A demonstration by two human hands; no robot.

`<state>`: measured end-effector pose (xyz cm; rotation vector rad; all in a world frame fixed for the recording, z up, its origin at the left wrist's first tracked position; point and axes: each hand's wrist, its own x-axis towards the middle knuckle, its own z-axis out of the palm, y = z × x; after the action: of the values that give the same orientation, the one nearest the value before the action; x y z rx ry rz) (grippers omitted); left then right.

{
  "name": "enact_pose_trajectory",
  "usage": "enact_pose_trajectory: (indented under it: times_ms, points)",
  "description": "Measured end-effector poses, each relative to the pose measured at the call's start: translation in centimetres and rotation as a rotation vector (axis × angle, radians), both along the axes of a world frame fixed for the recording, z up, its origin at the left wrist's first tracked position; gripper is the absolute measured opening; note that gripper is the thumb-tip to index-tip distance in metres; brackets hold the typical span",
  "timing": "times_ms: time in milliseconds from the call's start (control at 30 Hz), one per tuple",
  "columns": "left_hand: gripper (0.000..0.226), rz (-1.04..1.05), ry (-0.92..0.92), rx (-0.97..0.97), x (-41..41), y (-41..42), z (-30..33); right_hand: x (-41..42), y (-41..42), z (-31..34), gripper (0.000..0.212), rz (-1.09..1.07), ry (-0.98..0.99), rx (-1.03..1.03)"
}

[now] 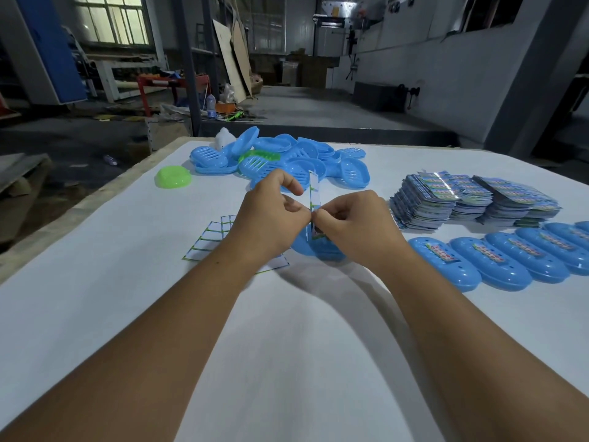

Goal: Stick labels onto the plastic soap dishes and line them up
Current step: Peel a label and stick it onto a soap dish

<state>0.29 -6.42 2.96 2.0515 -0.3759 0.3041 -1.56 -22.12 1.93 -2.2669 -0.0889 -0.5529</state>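
My left hand (271,215) and my right hand (353,221) meet at the middle of the white table (287,346). Between their fingertips stands a narrow label strip (312,193), seen edge-on; both hands pinch it. Just below the hands lies a blue soap dish (322,250), partly hidden by my right hand. A row of labelled blue soap dishes (497,260) runs along the right side. A heap of unlabelled blue dishes (287,157) sits at the far middle of the table.
Stacks of printed label sheets (471,202) stand at the right, behind the row. Used backing sheets (207,240) lie under my left wrist. A green dish half (173,177) sits far left, near the table's left edge. A workshop floor lies beyond.
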Motion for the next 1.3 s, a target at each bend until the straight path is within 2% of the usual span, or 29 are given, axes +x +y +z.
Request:
enact_pose_trajectory:
  times_ms: [200,300,467,767,1033,1300]
  points:
    - [0.016,0.014,-0.055,-0.001,0.2,-0.1,-0.1,0.2,-0.2,0.1,0.027,-0.008,0.005,0.051]
    - [0.02,0.037,-0.081,0.005,0.3,-0.2,-0.3,0.3,-0.3,0.2,0.027,-0.027,0.01,0.062]
    - [0.011,0.084,-0.028,-0.028,0.7,0.1,-0.3,0.5,-0.6,0.2,0.029,-0.053,0.056,0.097]
    - [0.017,0.172,0.057,0.039,1.3,1.2,0.1,0.4,-1.7,0.5,0.028,-0.167,0.112,0.144]
    - [0.017,0.318,0.044,0.282,1.2,2.2,0.6,0.3,-1.9,0.7,0.029,-0.217,0.138,0.124]
    - [0.02,0.32,0.153,0.694,1.6,3.1,-0.3,-0.4,-1.1,1.1,0.04,-0.184,0.115,0.106]
